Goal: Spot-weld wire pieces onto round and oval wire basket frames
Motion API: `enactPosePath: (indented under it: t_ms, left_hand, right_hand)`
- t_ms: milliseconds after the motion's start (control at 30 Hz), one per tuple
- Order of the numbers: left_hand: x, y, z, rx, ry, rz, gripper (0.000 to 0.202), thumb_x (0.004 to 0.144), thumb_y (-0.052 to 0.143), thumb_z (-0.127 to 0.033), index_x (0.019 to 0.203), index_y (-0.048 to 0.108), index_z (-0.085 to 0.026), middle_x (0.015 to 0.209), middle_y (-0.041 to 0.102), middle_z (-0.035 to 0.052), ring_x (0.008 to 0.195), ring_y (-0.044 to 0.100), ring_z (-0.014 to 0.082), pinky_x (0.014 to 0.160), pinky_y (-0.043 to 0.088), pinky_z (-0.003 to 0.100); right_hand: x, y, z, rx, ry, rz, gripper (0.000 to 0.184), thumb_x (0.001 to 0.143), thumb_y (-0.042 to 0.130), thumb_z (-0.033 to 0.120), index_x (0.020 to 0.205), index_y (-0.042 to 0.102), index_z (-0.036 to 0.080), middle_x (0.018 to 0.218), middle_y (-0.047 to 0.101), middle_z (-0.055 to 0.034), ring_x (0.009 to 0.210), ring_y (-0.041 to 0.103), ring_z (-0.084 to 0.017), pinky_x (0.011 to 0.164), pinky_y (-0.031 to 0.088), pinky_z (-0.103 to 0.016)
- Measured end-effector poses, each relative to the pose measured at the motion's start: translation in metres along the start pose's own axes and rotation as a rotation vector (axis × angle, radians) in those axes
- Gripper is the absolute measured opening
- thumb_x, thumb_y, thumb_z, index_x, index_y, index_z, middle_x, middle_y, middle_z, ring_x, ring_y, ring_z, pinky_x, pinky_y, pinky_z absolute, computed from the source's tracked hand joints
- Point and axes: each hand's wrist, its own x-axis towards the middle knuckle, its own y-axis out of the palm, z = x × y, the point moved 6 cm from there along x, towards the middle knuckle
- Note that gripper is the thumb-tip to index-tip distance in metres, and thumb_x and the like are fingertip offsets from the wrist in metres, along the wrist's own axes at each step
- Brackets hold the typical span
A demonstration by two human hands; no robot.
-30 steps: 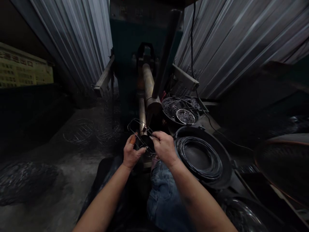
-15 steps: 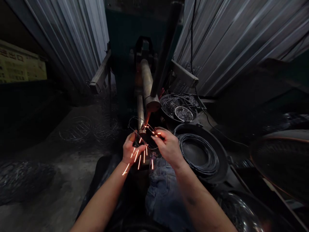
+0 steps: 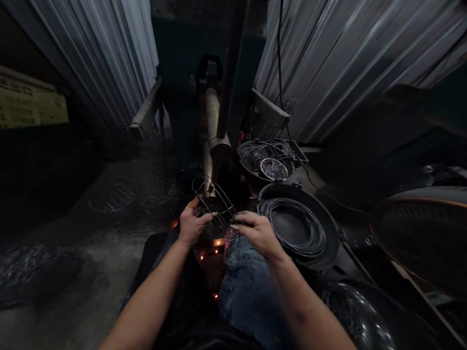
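Observation:
A wire rack (image 3: 223,194) made of thin curved and straight metal wires is held between my two hands, just in front of a spot welder's electrode arms (image 3: 218,141). My left hand (image 3: 191,224) is closed on its left side, thumb laid along the wires. With thumb and fingers pinched together, my right hand (image 3: 257,231) grips the rack's near right end; exactly what lies between those fingertips is hard to make out. The far end of the rack overlaps the lower electrode (image 3: 209,192) in view; whether they touch I cannot tell.
To the right stand a black tub with coiled wire rings (image 3: 297,228) and a basin of small wire parts (image 3: 273,168). A round basket-like thing (image 3: 419,243) is farther right. Bent wire frames (image 3: 116,197) lie on the floor at left. Glowing sparks (image 3: 218,242) fall near my lap.
The bright shower of sparks at the electrode has died down to a few glowing bits lower down. Both hands have drawn the wire rack slightly back toward me, and the view has shifted a little.

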Motion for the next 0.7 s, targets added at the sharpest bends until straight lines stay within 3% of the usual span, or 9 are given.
enactPosePath:
  t_ms: [100,267,467,567,700]
  left_hand:
    - [0.004,0.006,-0.003,-0.027,0.018,0.072,0.068,0.051,0.085,-0.020,0.115,0.063,-0.016,0.095,0.070,0.0057,0.083,0.065,0.0177,0.078,0.051,0.028]
    - [0.017,-0.003,0.000,0.023,0.005,0.005,0.071,0.047,0.087,-0.024,0.114,0.065,-0.015,0.085,0.071,0.0031,0.074,0.064,0.0156,0.072,0.049,0.025]
    - [0.018,-0.006,-0.003,0.116,0.052,0.059,0.073,0.049,0.086,-0.027,0.118,0.063,-0.013,0.093,0.071,0.0064,0.080,0.065,0.0179,0.075,0.050,0.028]
    - [0.017,-0.006,-0.003,0.121,0.052,0.062,0.073,0.050,0.086,-0.027,0.117,0.063,-0.013,0.093,0.071,0.0069,0.082,0.066,0.0197,0.078,0.051,0.031]
    - [0.018,-0.008,0.000,0.116,0.079,0.041,0.072,0.049,0.087,-0.026,0.116,0.064,-0.014,0.093,0.071,0.0067,0.081,0.066,0.0197,0.079,0.051,0.032]
  right_hand:
    - [0.017,0.002,0.006,0.030,0.035,0.069,0.008,0.069,0.070,0.025,0.072,0.074,0.018,0.075,0.070,-0.0030,0.073,0.064,-0.018,0.069,0.050,-0.028]
    - [0.036,0.004,0.003,0.021,0.138,0.137,0.009,0.064,0.070,0.024,0.070,0.073,0.017,0.071,0.069,-0.0015,0.071,0.062,-0.017,0.069,0.049,-0.028]
    - [0.030,0.010,-0.017,0.356,0.361,0.297,0.018,0.060,0.075,0.028,0.073,0.072,0.016,0.067,0.067,-0.0019,0.062,0.060,-0.016,0.057,0.048,-0.027]
    - [0.027,0.011,-0.021,0.429,0.367,0.322,0.018,0.060,0.076,0.029,0.073,0.072,0.016,0.065,0.065,-0.0014,0.060,0.058,-0.015,0.055,0.047,-0.026]
    - [0.029,0.005,-0.016,0.187,0.232,0.195,0.010,0.061,0.074,0.023,0.068,0.071,0.016,0.065,0.065,-0.0004,0.062,0.058,-0.014,0.059,0.046,-0.026]
